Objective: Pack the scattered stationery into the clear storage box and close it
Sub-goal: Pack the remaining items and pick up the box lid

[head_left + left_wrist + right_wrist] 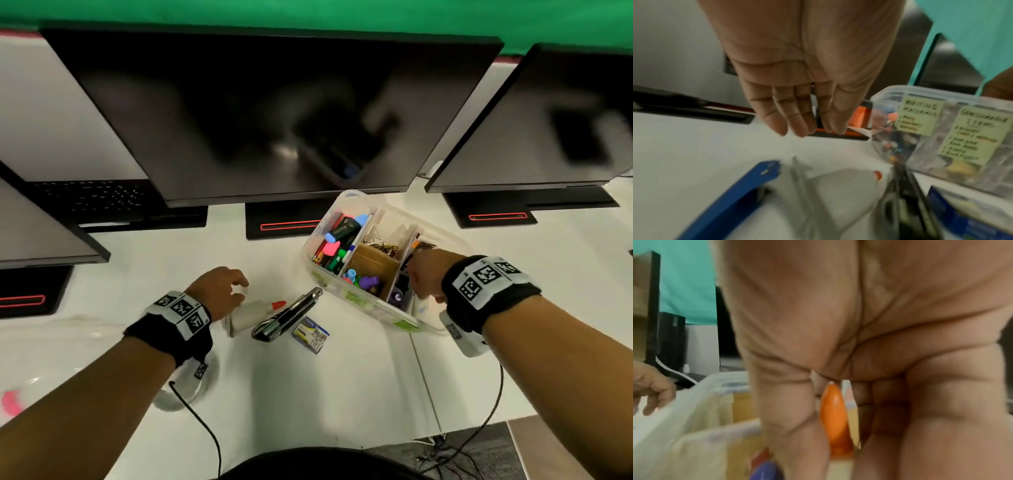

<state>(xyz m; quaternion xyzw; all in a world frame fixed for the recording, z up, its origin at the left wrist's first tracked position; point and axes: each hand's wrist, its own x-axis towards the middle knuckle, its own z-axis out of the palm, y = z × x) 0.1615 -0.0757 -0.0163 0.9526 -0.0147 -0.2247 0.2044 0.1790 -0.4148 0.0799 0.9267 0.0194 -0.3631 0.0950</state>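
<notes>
Head view: I saw the clear box (368, 301) open on the white desk (342, 383), right of centre, just in front of the middle monitor (260, 113). Its left compartment held markers (337, 240), the middle one clips and a brown pad. My right hand (426, 275) was over the box's right compartment, fingers curled down into it. My left hand (219, 291) hovered above a glue bottle (253, 313) with a red tip, fingers loosely bent, gripping nothing. Just right of the bottle lay a black knife (287, 317), then a small blue packet (311, 334), both on the desk near the box's near-left wall.

Left wrist view: left hand (803, 91) had fingers (777, 120) nearly straight and together, nothing in them. Below it sat a blue stapler (735, 199), the glue bottle (838, 191) and the knife (906, 194). The box (941, 123) stood on the right with yellow handwritten labels on its wall; text too blurred to read.

Right wrist view: right hand (869, 353) was curled round a bottle with an orange tip (835, 420), held tip-up between fingers and palm, over the box (694, 410).
</notes>
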